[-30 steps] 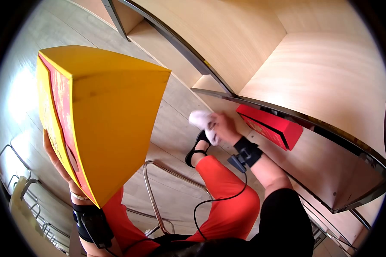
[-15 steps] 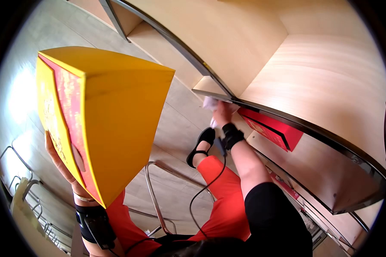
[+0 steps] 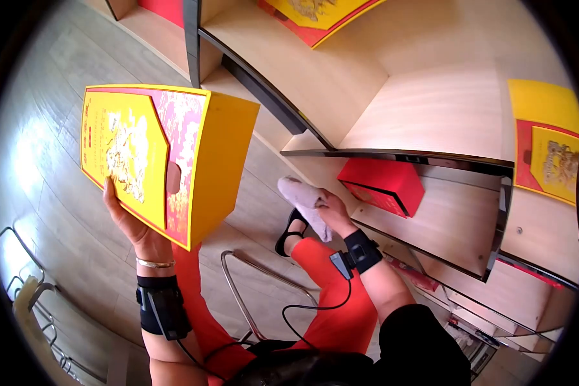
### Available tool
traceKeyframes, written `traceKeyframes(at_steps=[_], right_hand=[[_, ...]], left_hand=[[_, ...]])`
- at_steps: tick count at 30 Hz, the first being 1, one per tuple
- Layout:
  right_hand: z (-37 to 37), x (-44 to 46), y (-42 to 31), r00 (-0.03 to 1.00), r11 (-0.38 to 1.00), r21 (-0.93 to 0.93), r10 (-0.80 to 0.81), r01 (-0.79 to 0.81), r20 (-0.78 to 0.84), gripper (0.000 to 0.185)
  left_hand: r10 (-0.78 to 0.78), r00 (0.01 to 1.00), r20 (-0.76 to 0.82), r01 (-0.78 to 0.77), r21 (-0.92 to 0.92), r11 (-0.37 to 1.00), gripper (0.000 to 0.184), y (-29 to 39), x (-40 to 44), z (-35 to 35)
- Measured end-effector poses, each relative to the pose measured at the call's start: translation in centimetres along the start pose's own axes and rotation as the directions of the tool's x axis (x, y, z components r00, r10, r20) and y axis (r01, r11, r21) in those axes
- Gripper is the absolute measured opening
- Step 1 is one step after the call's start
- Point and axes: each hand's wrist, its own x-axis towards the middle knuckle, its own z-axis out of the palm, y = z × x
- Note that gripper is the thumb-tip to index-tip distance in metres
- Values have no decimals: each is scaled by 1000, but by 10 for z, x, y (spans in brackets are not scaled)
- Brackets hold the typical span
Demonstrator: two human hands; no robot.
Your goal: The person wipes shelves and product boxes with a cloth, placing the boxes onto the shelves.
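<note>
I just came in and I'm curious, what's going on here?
A person is holding a big yellow-and-red box up in the left hand. The right hand grips a pale cloth, which is off the box, near the shelving. A red box sits in a compartment there, and more yellow-and-red boxes are elsewhere on it.

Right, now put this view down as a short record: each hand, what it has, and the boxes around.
left hand: the left hand holds the large yellow box, thumb or finger on its printed face
large box: flap looks closed, held tilted
right hand: the right hand holds the pale cloth
cabinet: pale wood cabinet with dark edging
red box: the red box sits in a cabinet compartment, near the right hand
other boxes: upper box and far-right box, yellow and red, both partly cut off
</note>
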Motion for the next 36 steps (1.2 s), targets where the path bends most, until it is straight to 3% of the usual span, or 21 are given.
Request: traceKeyframes(at_steps=[1, 5, 11, 14, 16, 18, 21, 22, 24, 25, 28, 30, 32, 36], right_hand=[[-15, -7, -12, 999, 996, -81, 24, -27, -32, 37], [-27, -33, -48, 991, 999, 44, -10, 15, -131, 39], [-29, -26, -165, 891, 920, -133, -391, 369, -230, 50], [-68, -24, -220, 695, 822, -223, -564, 524, -446, 52], [-92, -19, -237, 504, 772, -348, -619, 533, -602, 60], [-109, -7, -229, 499, 776, -460, -630, 431, -595, 60], [-105, 18, -193, 717, 752, -607, -568, 255, -403, 65], [-97, 24, -189, 691, 693, -633, -644, 346, -328, 68], [-79, 43, -186, 789, 721, -584, -577, 373, -209, 71], [-74, 51, -195, 792, 678, -655, -579, 333, -196, 71], [-66, 90, -218, 691, 584, -702, -700, 407, -180, 69], [-59, 118, -242, 563, 469, -780, -806, 414, -186, 55], [-53, 136, -265, 509, 402, -842, -841, 360, -184, 50], [-48, 145, -278, 479, 417, -828, -852, 374, -212, 47]], left_hand=[[29, 1000, -9, -29, -4, 1000, 57, 1, 3, -3], [71, 997, 19, -69, -70, 995, 58, 7, 5, -14], [122, 992, 34, -117, -128, 985, 58, 13, 3, -14], [124, 992, -8, -125, -88, 988, 66, 15, 6, -25], [128, 991, -27, -130, -97, 987, 66, 19, 6, -24], [139, 990, -38, -143, -126, 982, 66, 18, 6, -19], [140, 989, -57, -148, -176, 973, 61, 14, 5, -18], [140, 988, -63, -150, -195, 969, 59, 15, 5, -17], [129, 990, -58, -139, -213, 967, 59, 18, 4, -15], [127, 991, -50, -135, -222, 966, 59, 19, 2, -16], [118, 992, -44, -125, -239, 963, 61, 21, 3, -19], [126, 990, -56, -136, -244, 960, 61, 23, 5, -18], [111, 993, -38, -117, -284, 952, 62, 24, 5, -19], [111, 993, -49, -120, -287, 950, 62, 22, 3, -17]])
